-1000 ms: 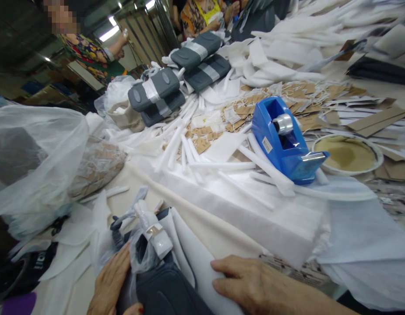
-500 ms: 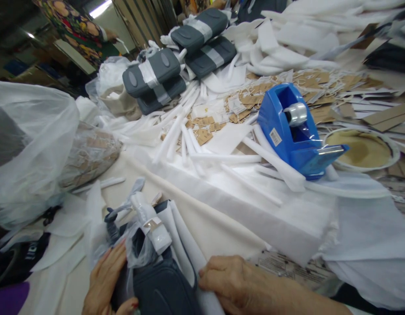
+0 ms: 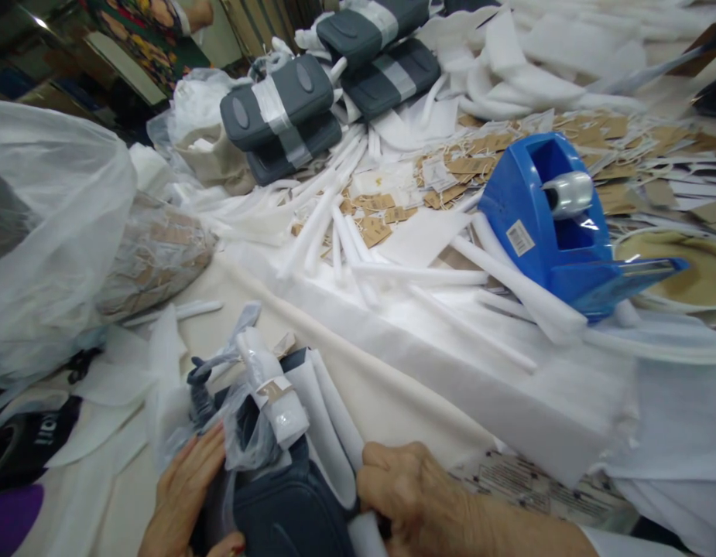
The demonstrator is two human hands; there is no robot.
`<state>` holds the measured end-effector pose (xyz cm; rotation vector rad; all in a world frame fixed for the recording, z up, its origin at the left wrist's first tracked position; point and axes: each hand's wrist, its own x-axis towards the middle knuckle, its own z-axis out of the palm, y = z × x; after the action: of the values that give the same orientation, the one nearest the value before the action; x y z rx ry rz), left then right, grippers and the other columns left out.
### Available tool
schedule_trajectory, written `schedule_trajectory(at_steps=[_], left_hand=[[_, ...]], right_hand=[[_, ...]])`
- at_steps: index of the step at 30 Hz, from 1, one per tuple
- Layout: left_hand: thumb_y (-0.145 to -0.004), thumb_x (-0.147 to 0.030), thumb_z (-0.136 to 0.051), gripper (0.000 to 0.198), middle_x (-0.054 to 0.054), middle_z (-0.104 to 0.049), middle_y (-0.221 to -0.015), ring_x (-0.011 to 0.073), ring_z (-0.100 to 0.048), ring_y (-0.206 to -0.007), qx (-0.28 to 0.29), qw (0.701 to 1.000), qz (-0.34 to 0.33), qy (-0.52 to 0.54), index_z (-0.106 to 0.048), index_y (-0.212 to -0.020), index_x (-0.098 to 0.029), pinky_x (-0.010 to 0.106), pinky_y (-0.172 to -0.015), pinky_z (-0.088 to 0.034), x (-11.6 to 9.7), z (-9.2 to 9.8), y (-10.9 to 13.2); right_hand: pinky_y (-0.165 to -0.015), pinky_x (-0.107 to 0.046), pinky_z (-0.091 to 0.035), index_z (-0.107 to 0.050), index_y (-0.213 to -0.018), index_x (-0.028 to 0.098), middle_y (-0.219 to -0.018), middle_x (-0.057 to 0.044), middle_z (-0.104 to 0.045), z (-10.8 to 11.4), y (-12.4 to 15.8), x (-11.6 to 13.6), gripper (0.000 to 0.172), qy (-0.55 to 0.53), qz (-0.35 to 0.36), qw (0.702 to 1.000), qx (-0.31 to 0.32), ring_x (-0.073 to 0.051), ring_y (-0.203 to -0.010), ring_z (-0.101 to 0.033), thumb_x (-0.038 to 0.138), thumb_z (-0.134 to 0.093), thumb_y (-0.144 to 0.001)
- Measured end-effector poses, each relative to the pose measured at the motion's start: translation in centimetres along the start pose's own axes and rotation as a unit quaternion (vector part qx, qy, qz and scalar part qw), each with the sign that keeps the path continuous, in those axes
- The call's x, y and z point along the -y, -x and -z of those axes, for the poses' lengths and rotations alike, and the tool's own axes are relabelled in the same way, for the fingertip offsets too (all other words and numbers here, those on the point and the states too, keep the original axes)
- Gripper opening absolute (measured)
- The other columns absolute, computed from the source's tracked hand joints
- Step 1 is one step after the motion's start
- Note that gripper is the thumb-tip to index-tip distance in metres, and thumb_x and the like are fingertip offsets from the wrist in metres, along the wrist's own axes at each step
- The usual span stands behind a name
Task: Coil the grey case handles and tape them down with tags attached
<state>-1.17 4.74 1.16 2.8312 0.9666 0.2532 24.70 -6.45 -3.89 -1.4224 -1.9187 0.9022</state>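
A dark blue-grey bag (image 3: 288, 514) stands at the bottom of the view. On top are a plastic-wrapped strap or handle (image 3: 244, 437) and a white wrapped roll (image 3: 276, 394) with a brown paper band. White foam sheet (image 3: 328, 425) is folded along the bag's right side. My left hand (image 3: 186, 491) grips the bag's left side, fingers stretched along it and thumb at the front. My right hand (image 3: 407, 487) is closed at the foam's edge on the right; its fingertips are partly hidden.
A blue tape dispenser (image 3: 520, 201) stands at right before a round tub (image 3: 683, 267). White foam tubes (image 3: 421, 275), brown tags (image 3: 375, 220) and stacked grey bags (image 3: 276, 100) cover the table's middle and back. Plastic sacks (image 3: 56, 232) stand left. Another person's patterned sleeve (image 3: 142, 35) shows behind.
My right hand has curled tighter, and a white foam end now shows below it. The left hand keeps its grip. The background has shifted as the camera moved.
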Motion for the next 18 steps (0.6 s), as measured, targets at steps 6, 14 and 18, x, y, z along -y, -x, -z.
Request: schedule_trajectory(at_steps=[6, 14, 18], left_hand=[[-0.086, -0.047, -0.034, 0.061, 0.002, -0.028, -0.146, 0.0353, -0.035, -0.127, -0.013, 1.000, 0.004, -0.005, -0.015, -0.143, -0.034, 0.057, -0.107, -0.027, -0.2, -0.2, 0.0], [-0.088, -0.050, -0.031, 0.060, 0.008, -0.035, -0.143, 0.0337, -0.038, -0.126, -0.051, 0.998, -0.024, -0.021, -0.021, -0.143, -0.026, 0.053, -0.105, -0.030, -0.2, -0.3, -0.2], [-0.089, -0.048, -0.034, 0.061, 0.009, -0.035, -0.143, 0.0322, -0.037, -0.127, -0.058, 0.997, -0.048, -0.025, -0.023, -0.143, -0.021, 0.050, -0.106, -0.029, -0.6, -0.2, -0.7]], right_hand=[[-0.043, -0.019, -0.027, -0.050, -0.060, 0.019, -0.057, 0.005, -0.052, 0.5, 0.0, 0.9, 0.013, -0.134, -0.114, 0.983, -0.060, -0.007, -0.046, -0.043, 0.018, -0.063, -0.059], [-0.055, -0.016, -0.040, -0.057, -0.084, 0.019, -0.066, 0.001, -0.061, -0.4, 2.7, 0.1, 0.029, -0.103, 0.057, 0.980, -0.162, -0.009, -0.058, -0.054, 0.031, -0.033, -0.096], [-0.040, -0.023, -0.025, -0.049, -0.058, 0.020, -0.048, 0.002, -0.047, -1.1, 1.6, 0.1, 0.048, 0.021, 0.079, 0.969, -0.231, -0.010, -0.043, -0.040, 0.033, -0.025, -0.097]])
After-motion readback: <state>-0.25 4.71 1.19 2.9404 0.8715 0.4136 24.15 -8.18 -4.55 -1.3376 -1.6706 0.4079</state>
